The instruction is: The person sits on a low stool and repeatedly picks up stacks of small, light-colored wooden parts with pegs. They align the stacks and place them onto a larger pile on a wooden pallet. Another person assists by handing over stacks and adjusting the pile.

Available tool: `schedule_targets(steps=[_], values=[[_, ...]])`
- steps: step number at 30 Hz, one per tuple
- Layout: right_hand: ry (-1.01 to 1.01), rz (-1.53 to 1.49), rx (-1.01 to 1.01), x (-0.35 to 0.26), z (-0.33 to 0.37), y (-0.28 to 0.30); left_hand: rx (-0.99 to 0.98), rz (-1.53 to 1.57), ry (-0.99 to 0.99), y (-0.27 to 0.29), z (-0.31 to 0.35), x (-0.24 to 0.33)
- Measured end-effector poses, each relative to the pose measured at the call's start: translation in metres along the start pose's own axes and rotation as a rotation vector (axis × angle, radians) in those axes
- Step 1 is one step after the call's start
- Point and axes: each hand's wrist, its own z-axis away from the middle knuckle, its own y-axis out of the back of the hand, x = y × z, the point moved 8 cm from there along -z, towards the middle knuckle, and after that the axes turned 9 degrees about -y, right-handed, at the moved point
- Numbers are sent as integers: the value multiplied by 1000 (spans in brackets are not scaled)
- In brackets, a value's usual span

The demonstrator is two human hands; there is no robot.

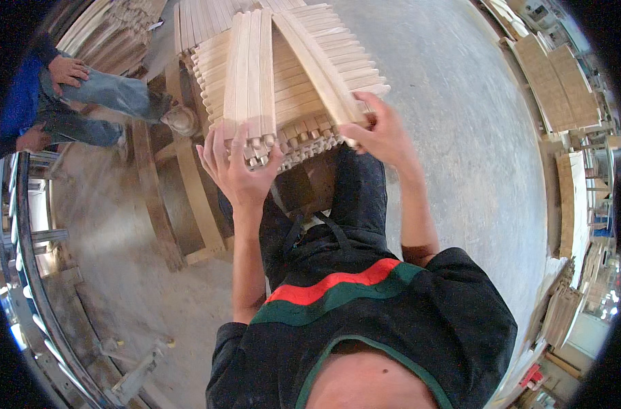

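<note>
A stack of pale wooden strips stands in front of my legs, its layers laid crosswise. On top, a side-by-side bundle of strips points away from me, and my left hand clasps its near end, fingers over the left side and thumb at the right. My right hand is closed round the near end of a narrower group of strips, which lies slanted, its far end meeting the bundle's far end. Between the two groups a wedge of the lower layer shows. My right fingertips are partly blurred.
At the left, another person in a blue top and jeans sits beside the stack, hands on the legs. A wooden pallet frame lies on the concrete floor. More timber is piled at the far left, and flat boards line the right side.
</note>
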Motion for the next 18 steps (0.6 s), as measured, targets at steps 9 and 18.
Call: schedule_targets(steps=[9, 18], values=[[314, 861, 421, -78, -22, 5, -217, -234, 190, -4, -44, 8], [503, 762, 55, -38, -59, 48, -332, 107, 178, -10, -55, -53]])
